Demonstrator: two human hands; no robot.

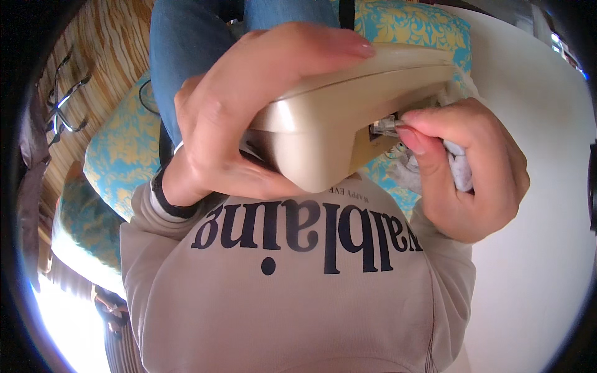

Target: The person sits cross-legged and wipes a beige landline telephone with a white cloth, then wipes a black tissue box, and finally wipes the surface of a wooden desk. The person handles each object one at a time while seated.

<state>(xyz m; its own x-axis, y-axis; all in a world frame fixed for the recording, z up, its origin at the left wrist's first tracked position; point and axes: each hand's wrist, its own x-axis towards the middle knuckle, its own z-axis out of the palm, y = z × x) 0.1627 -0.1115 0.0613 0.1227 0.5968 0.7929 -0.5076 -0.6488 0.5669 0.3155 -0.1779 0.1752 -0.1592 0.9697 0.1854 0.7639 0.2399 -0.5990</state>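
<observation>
My left hand (pixel 224 107) grips a beige plastic device casing (pixel 303 135), which looks like a desk telephone. The thumb lies across its upper face and the fingers pass underneath. A recess in its side holds a dark jack opening (pixel 372 134). At that opening sits a clear modular plug (pixel 385 125); how deep it goes in cannot be seen. My right hand (pixel 475 172) pinches the plug's rear end between thumb and index finger. Crumpled whitish cloth or tissue (pixel 461 170) is tucked in the curled fingers of that hand.
Beneath me is a turquoise and yellow patterned cushion (pixel 126 144), with jeans-clad legs (pixel 196 51) above it. A white surface (pixel 522 279) extends along the right. On the left are a wood-grain surface (pixel 102 42) and a dark metal object with several arms (pixel 63 112).
</observation>
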